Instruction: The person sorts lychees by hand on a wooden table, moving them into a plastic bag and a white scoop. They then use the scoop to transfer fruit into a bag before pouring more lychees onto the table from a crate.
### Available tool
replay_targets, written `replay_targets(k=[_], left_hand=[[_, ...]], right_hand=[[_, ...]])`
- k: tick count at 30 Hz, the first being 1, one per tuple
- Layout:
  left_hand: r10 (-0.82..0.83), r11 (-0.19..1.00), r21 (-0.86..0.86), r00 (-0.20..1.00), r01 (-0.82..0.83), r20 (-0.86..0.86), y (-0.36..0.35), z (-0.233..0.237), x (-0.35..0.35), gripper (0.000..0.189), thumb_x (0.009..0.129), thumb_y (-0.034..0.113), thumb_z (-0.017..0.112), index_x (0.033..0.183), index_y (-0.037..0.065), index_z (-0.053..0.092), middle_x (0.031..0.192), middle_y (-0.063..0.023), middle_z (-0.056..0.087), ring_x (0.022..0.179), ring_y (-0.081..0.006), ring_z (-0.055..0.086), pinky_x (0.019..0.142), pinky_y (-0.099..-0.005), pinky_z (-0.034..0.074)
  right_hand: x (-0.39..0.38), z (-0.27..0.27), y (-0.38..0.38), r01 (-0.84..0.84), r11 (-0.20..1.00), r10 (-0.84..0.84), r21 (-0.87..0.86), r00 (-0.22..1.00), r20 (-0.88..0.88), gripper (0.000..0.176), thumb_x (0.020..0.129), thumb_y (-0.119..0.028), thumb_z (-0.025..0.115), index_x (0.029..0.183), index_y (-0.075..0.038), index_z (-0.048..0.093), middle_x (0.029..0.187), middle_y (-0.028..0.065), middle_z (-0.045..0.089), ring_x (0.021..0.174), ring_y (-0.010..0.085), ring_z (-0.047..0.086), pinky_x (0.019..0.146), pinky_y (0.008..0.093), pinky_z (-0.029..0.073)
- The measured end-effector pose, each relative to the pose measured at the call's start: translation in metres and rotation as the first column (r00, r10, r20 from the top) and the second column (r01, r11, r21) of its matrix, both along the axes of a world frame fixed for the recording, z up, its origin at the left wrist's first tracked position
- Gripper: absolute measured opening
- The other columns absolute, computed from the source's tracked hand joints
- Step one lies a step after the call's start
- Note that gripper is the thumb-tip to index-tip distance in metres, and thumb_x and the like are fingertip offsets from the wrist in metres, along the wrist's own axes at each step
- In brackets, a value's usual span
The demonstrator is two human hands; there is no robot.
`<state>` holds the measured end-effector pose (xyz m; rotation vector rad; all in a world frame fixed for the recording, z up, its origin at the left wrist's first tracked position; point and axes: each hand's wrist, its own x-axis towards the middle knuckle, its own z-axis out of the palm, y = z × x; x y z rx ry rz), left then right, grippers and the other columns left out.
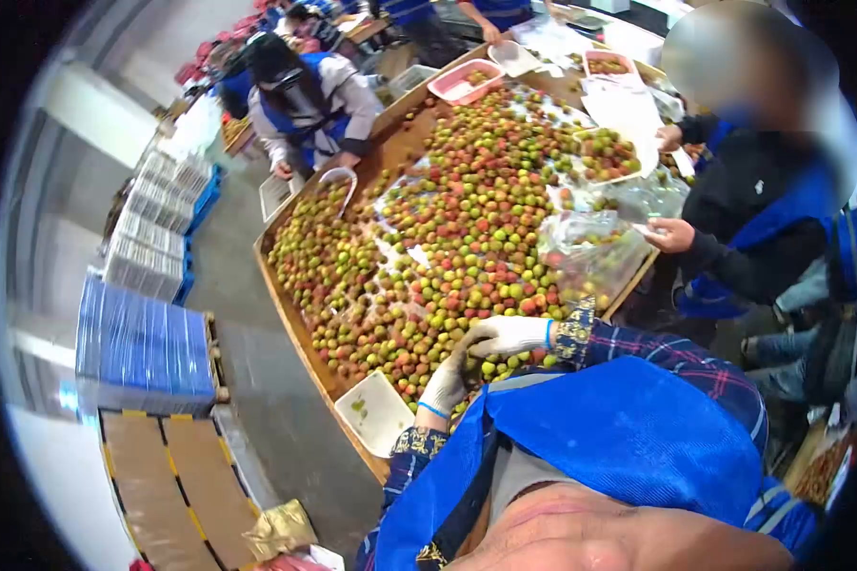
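Observation:
My left hand [445, 385], in a white glove with dark, dirty fingers, is over the near edge of a large heap of red and green lychees [486, 224]. My right hand [509, 335], gloved the same way, reaches in from the right, and its fingertips meet those of the left. Both hands look closed, fingers curled together; whatever is between them is hidden. Just left of my left hand, a white basket [376, 416] with a few green bits in it sits at the table's corner.
The lychees lie on a wooden table with a raised rim [300, 328]. A clear plastic bag [586, 249] and a filled tray [609, 157] are at the right, beside a person in a blue vest [752, 209]. Another person [309, 105] works across the left rim. Stacked crates [152, 228] stand beyond.

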<state>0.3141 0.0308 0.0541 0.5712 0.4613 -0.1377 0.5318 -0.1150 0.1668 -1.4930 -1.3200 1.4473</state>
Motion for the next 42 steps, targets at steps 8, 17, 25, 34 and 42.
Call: replay_targets(k=[8, 17, 25, 34, 42], left_hand=[[0.147, 0.989, 0.014, 0.986, -0.146, -0.084, -0.020, 0.033, -0.004, 0.036, 0.111, 0.031, 0.063, 0.138, 0.008, 0.065, 0.130, -0.0104, 0.072, 0.106, -0.0254, 0.070, 0.097, -0.0453, 0.060], [0.058, 0.990, -0.126, 0.998, -0.060, -0.022, -0.029, 0.054, -0.002, 0.042, 0.113, 0.044, 0.059, 0.138, 0.010, 0.064, 0.110, -0.0097, 0.071, 0.090, -0.0240, 0.067, 0.082, -0.0396, 0.058], [0.140, 0.980, -0.129, 0.985, -0.153, -0.104, -0.039, 0.059, 0.004, 0.041, 0.114, 0.047, 0.056, 0.126, 0.010, 0.067, 0.106, -0.0046, 0.072, 0.086, -0.0194, 0.065, 0.076, -0.0345, 0.054], [0.171, 0.980, -0.039, 0.923, -0.196, -0.346, -0.040, 0.036, 0.019, 0.028, 0.112, 0.030, 0.063, 0.127, 0.006, 0.066, 0.101, -0.0068, 0.068, 0.083, -0.0223, 0.062, 0.077, -0.0370, 0.054], [0.160, 0.780, 0.626, 0.964, 0.009, -0.212, -0.019, 0.042, 0.052, 0.087, 0.111, 0.027, 0.064, 0.175, 0.004, 0.010, 0.173, -0.0213, 0.037, 0.146, -0.0347, 0.056, 0.111, -0.0448, 0.051]], right_hand=[[-0.014, -0.040, -0.014, 0.167, 0.916, -0.251, 0.365, 0.948, 0.196, 0.027, 0.105, -0.025, 0.069, 0.127, -0.010, 0.074, 0.118, 0.0170, 0.074, 0.113, 0.0351, 0.071, 0.097, 0.0458, 0.057], [-0.008, -0.014, -0.016, -0.042, 0.777, -0.280, 0.628, 0.871, 0.403, 0.021, 0.100, -0.027, 0.073, 0.114, -0.012, 0.078, 0.102, 0.0137, 0.073, 0.098, 0.0379, 0.072, 0.085, 0.0482, 0.058], [-0.017, -0.006, -0.024, 0.021, 0.627, -0.472, 0.779, 0.805, 0.358, 0.024, 0.101, -0.036, 0.071, 0.091, -0.015, 0.075, 0.085, 0.0103, 0.067, 0.084, 0.0368, 0.069, 0.072, 0.0486, 0.054], [-0.017, -0.028, -0.060, 0.468, 0.750, -0.611, 0.467, 0.761, 0.217, 0.026, 0.098, -0.032, 0.075, 0.109, -0.009, 0.081, 0.107, 0.0141, 0.077, 0.103, 0.0355, 0.074, 0.090, 0.0455, 0.059], [-0.032, -0.086, -0.191, 0.784, 0.617, -0.777, 0.070, 0.593, 0.211, 0.034, 0.100, -0.028, 0.069, 0.120, -0.002, 0.076, 0.113, 0.0225, 0.078, 0.112, 0.0353, 0.076, 0.098, 0.0429, 0.058]])
